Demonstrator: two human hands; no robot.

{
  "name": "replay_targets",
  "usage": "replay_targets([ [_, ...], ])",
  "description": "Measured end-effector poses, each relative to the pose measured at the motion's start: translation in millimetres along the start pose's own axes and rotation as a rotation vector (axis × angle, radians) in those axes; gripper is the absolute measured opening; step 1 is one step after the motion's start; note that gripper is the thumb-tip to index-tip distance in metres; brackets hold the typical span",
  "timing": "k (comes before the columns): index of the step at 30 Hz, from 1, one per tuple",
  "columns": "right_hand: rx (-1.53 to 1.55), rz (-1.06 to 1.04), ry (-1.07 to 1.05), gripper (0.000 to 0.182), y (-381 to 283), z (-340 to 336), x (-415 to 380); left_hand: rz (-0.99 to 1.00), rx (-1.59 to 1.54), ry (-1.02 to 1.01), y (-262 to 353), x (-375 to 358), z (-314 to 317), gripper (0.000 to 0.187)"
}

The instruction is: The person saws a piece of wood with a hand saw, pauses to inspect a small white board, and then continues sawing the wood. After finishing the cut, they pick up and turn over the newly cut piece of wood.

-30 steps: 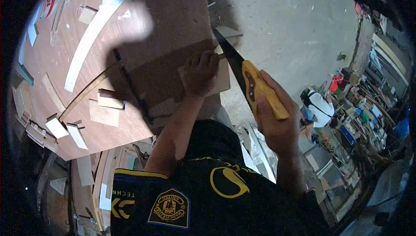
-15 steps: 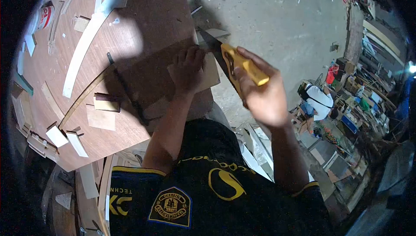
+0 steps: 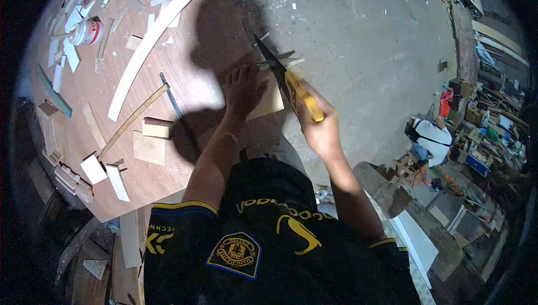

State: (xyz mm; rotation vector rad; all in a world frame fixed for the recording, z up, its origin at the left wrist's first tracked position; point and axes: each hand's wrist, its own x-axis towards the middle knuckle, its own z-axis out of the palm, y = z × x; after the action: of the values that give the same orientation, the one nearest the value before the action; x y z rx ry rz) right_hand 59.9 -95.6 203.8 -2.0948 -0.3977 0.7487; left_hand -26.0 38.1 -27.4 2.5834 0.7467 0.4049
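Observation:
My right hand point(image 3: 320, 128) is closed round the yellow handle of a handsaw point(image 3: 273, 61). The saw's dark blade points up and left, beside the table's right edge and the end of a light wooden board point(image 3: 272, 99). Part of that board juts past the edge. Lying flat on it in shadow, my left hand point(image 3: 242, 89) has its fingers stretched forward, a short way left of the blade. A thin pale strip of wood point(image 3: 296, 62) shows just beyond the saw.
On the table point(image 3: 185, 179) lie a long curved white strip point(image 3: 159, 36), a try square point(image 3: 134, 119), a thin dark blade point(image 3: 174, 100), small wood blocks point(image 3: 157, 128) and a white-and-red tub point(image 3: 88, 33). A person point(image 3: 431, 141) crouches at right among scrap wood and boxes.
My right hand and the saw handle have shifted left, closer to the board. My left hand stays on the board, its fingers straighter. The whole view has turned, moving the table items rightward.

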Motion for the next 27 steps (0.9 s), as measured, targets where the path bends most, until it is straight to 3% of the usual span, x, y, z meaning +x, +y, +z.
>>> replay_targets([
  [3, -0.003, -0.175, 0.008, 0.044, 15.8, 6.8, -6.3, 0.068, 0.039, 0.025, -0.1, 0.4, -15.5, 0.04],
  [5, -0.042, -0.146, -0.006, 0.045, 17.3, 7.6, -1.0, 0.114, 0.099, 0.077, -0.9, -0.1, -11.5, 0.04],
  [7, -0.101, -0.253, -0.028, 0.041, 13.7, 5.0, 1.3, 0.052, 0.192, 0.122, 0.5, -7.1, 2.6, 0.039],
  [14, -0.121, -0.157, -0.094, 0.042, -1.4, 3.3, 7.4, 0.065, 0.147, 0.14, 7.6, -20.4, 27.8, 0.049],
  [16, -0.121, -0.212, -0.092, 0.041, -0.1, 2.8, 7.5, -0.091, 0.024, 0.083, 26.3, -20.8, 17.8, 0.059],
  [19, -0.121, -0.223, -0.111, 0.041, -2.3, 1.3, 10.0, -0.063, -0.057, 0.109, 40.4, -24.5, 1.5, 0.067],
  [23, -0.141, -0.242, -0.144, 0.041, -2.5, 0.1, 17.3, -0.097, 0.065, 0.084, 44.8, -21.3, -2.8, 0.069],
  [26, -0.279, -0.255, -0.107, 0.042, -0.9, -5.3, 4.8, -0.099, 0.157, 0.232, 49.4, -14.6, -2.8, 0.068],
  [27, -0.28, -0.267, -0.105, 0.042, -7.8, -11.7, -2.2, -0.126, 0.122, 0.169, 52.2, -9.2, -15.0, 0.066],
])
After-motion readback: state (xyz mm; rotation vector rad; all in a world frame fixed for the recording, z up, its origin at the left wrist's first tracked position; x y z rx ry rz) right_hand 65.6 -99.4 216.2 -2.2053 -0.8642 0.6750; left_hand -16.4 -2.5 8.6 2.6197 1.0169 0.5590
